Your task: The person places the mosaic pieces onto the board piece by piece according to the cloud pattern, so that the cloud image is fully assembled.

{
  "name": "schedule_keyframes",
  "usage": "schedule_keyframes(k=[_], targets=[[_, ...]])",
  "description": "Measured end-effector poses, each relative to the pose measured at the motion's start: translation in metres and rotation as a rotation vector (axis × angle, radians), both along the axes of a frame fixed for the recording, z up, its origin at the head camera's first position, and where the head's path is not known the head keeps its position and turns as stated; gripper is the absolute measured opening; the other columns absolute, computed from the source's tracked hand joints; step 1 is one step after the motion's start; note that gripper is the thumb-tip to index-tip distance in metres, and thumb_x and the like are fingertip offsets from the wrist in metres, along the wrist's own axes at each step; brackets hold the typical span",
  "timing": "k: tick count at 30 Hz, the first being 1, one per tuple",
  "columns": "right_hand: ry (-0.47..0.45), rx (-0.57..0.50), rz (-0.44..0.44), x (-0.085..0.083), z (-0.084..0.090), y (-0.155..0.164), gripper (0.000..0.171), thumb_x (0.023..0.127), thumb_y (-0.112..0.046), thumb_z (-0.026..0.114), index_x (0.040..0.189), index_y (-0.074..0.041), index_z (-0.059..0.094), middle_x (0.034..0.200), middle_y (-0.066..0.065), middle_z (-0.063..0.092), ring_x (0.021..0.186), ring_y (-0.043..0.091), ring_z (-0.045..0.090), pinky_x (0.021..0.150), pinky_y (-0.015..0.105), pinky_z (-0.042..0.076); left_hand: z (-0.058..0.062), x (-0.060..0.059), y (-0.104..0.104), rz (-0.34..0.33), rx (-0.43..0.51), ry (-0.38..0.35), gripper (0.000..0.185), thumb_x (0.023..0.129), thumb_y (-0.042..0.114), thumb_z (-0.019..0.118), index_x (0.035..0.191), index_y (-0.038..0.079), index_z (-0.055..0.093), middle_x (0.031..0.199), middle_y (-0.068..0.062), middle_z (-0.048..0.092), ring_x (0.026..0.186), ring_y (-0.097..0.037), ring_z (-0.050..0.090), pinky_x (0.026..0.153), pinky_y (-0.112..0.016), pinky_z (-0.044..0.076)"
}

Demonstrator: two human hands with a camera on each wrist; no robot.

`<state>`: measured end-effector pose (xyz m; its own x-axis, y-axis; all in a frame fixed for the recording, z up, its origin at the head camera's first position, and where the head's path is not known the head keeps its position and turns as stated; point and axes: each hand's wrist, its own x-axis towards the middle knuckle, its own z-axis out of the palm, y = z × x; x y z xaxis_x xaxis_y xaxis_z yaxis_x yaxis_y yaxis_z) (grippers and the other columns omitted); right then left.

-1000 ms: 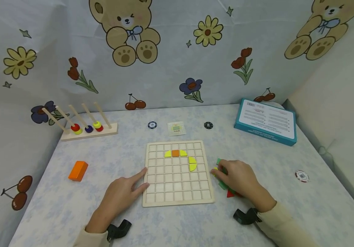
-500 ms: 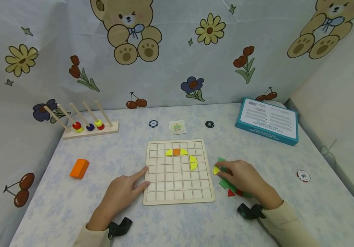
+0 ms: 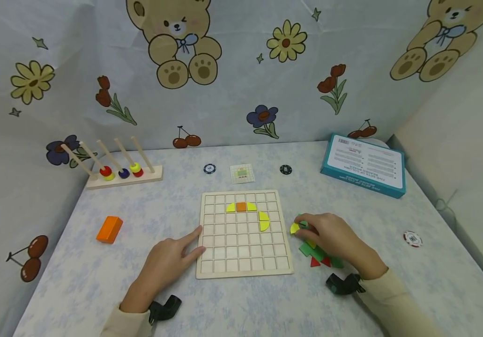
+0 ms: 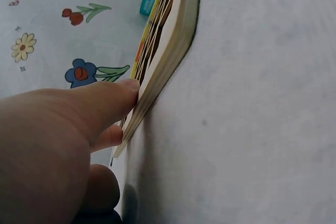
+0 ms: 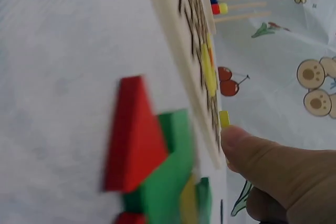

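Note:
A wooden grid board (image 3: 234,238) lies mid-table with several yellow quarter-round tiles (image 3: 264,222) and one orange square tile (image 3: 241,207) set in its upper cells. My left hand (image 3: 166,263) rests at the board's left edge, index finger and thumb touching the rim. Just right of the board, my right hand (image 3: 333,238) pinches a yellow quarter-round tile (image 3: 294,228) between thumb and fingers. Under and in front of that hand lies a pile of green tiles (image 3: 318,253) and red triangular tiles (image 3: 315,262); the hand hides part of it.
Behind the board lie a small pattern card (image 3: 242,173), a blue chip (image 3: 209,168) and a black chip (image 3: 285,169). A peg rack with beads (image 3: 148,175) and an orange block (image 3: 109,229) stand left. A teal box (image 3: 363,164) and a white-red chip (image 3: 412,238) are right.
The right hand has lifted a yellow tile from the pile and drawn slightly back, uncovering more green and red tiles. The left hand stays on the board's edge.

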<state>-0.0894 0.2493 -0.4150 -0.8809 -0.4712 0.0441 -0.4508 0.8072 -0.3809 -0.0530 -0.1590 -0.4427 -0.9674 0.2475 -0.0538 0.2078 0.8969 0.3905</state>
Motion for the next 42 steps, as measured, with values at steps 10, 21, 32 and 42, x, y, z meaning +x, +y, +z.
schedule_keyframes(k=[10,21,32,42], targets=[[0.029,-0.025,0.032,-0.013,0.017,-0.047,0.028,0.091,-0.033,0.080,0.112,-0.016,0.073,0.060,-0.012,0.044,0.050,0.005,0.038,0.049,0.024,0.033,0.002,0.001,0.000,0.002,0.006,0.005,0.061,0.095,0.051,0.069,0.149,0.024,0.056,0.048,0.009,0.033,0.045,-0.009,0.024,0.049,-0.028,0.023],[0.005,-0.081,0.117,-0.026,-0.002,-0.114,0.026,0.093,-0.039,0.076,0.108,-0.019,0.071,0.058,-0.014,0.046,0.050,0.003,0.041,0.051,0.024,0.035,0.000,0.001,-0.001,-0.006,-0.001,0.009,0.061,0.095,0.051,0.068,0.149,0.025,0.055,0.049,0.009,0.034,0.045,-0.008,0.025,0.049,-0.027,0.024],[0.030,-0.172,0.050,-0.038,-0.021,-0.160,0.028,0.095,-0.040,0.074,0.111,-0.018,0.072,0.058,-0.012,0.049,0.050,0.004,0.044,0.051,0.025,0.038,0.000,-0.001,-0.003,-0.018,0.005,0.023,0.061,0.096,0.052,0.067,0.149,0.025,0.055,0.047,0.010,0.034,0.044,-0.007,0.024,0.048,-0.028,0.024],[0.148,-0.186,0.014,-0.039,-0.037,-0.170,0.028,0.095,-0.039,0.074,0.113,-0.019,0.073,0.056,-0.013,0.045,0.044,0.004,0.040,0.045,0.025,0.033,0.002,-0.001,-0.001,-0.009,0.008,-0.020,0.061,0.096,0.052,0.067,0.150,0.025,0.054,0.045,0.008,0.037,0.042,-0.008,0.026,0.048,-0.029,0.027]])
